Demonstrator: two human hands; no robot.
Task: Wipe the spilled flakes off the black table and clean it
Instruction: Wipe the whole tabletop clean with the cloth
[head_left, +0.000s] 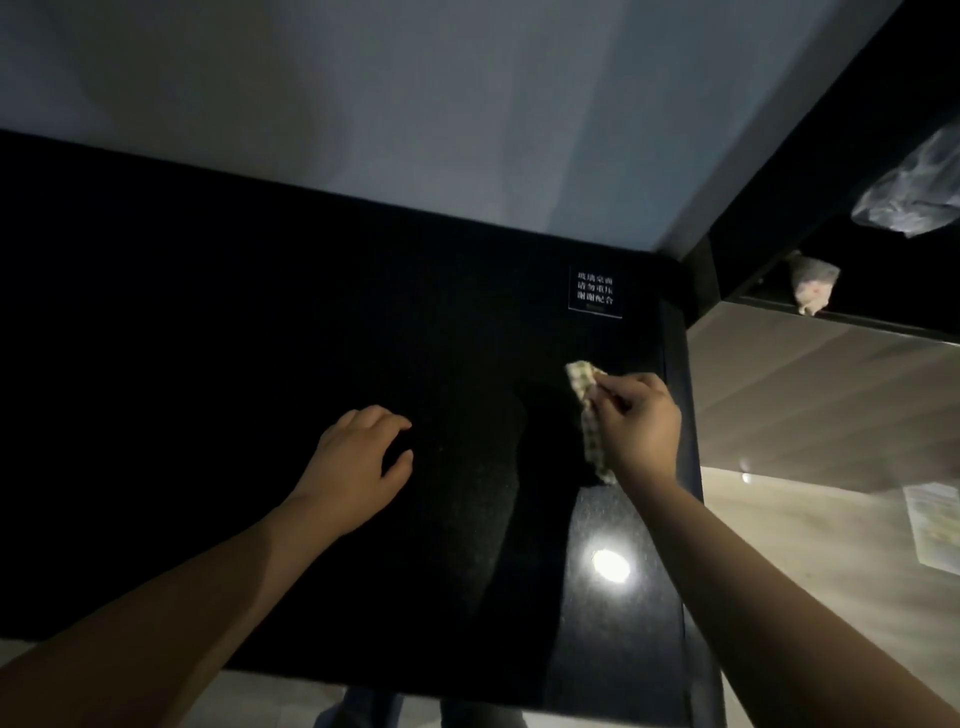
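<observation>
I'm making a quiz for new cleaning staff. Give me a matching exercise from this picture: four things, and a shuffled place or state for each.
1 left hand
2 right hand
3 checked cloth
4 white-lettered label

A at the black table's far right corner
B empty, fingers loosely curved
C grips something near the right edge
D bunched, held in a hand

Pairs: 1-B, 2-C, 3-D, 4-A

Bare forearms (208, 587) and hands (358, 467); dark trousers (363, 712).
</observation>
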